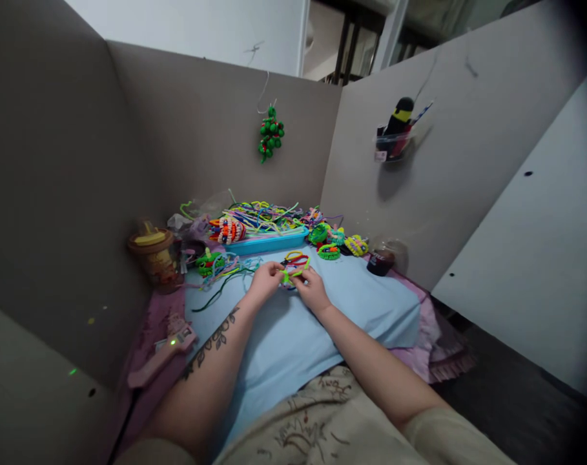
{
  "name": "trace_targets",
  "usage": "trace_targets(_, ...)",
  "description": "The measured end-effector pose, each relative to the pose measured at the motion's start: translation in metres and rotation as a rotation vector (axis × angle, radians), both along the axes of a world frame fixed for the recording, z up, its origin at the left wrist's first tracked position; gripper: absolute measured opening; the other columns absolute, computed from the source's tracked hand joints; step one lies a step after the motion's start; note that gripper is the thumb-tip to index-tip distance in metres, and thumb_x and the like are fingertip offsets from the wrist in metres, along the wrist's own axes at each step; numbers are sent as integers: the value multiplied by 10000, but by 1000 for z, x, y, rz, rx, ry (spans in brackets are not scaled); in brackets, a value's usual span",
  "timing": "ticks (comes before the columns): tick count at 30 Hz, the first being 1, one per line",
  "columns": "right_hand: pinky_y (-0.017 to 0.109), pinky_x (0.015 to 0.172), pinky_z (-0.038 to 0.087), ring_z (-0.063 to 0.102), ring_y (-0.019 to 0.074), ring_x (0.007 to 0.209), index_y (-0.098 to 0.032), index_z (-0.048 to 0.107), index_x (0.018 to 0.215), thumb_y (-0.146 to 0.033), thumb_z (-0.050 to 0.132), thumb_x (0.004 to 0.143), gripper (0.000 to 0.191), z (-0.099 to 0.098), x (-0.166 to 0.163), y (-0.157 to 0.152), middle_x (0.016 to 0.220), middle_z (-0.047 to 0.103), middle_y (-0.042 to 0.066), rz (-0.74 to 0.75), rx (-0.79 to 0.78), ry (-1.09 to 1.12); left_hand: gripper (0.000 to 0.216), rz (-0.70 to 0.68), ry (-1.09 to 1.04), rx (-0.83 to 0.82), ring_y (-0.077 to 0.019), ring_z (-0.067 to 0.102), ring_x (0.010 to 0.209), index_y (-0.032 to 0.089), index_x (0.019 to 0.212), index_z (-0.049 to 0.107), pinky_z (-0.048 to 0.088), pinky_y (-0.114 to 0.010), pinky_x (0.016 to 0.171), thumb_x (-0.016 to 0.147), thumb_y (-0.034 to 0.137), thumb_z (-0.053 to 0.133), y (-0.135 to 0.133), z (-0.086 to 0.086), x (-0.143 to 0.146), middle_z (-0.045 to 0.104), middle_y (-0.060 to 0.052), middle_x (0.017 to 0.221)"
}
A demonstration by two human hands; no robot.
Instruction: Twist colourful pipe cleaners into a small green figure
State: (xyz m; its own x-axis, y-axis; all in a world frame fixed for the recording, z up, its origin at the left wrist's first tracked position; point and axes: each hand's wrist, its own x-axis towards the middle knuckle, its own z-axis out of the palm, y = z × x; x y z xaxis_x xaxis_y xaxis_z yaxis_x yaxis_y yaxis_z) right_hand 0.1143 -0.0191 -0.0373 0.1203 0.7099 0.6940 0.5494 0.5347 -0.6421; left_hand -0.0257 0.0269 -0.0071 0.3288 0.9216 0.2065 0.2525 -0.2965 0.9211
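My left hand [268, 282] and my right hand [313, 289] meet over the middle of the blue cloth. Between their fingertips is a small bright yellow-green pipe cleaner piece [287, 278], pinched from both sides. Its exact shape is too small to make out. Just beyond the fingers lie scissors [296, 259] with red and yellow handles, partly hidden by the hands. To the left of my left hand, loose blue, pink and dark green pipe cleaners [225, 284] spread over the cloth beside a green pipe cleaner figure [210, 263].
A blue tray [268, 243] heaped with pipe cleaners stands at the back, with finished pieces [329, 251] to its right. A lidded cup [155, 258] stands left, a dark jar [381, 259] right. A pink glue gun [164, 355] lies near my left forearm. Grey partitions [216, 129] enclose the table.
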Motion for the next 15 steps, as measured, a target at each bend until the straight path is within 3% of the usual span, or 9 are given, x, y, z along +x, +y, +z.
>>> trace_targets(4,310,693,470,547,191,825,-205,632,805,-231,559,769,85,-3,2,2,845,597,56,-14,-4,-19,253,48,-3,28,-113,536,539,161,921,557,394,-216,521,673,150,504,0,-3,1,582,21,605)
trace_targets(9,357,832,427,524,208,914,-201,611,787,-229,563,758,63,-4,3,5,877,592,57,-60,11,-67,290,91,7,76,-125,558,582,171,971,535,405,-224,537,681,182,524,0,-6,0,609,1,681)
trace_targets(15,310,747,434,547,181,797,-196,590,800,-204,541,747,73,-8,2,6,813,610,35,-31,-54,-47,329,138,29,90,-129,574,652,175,1034,520,415,-234,593,705,186,521,1,-11,4,629,-29,809)
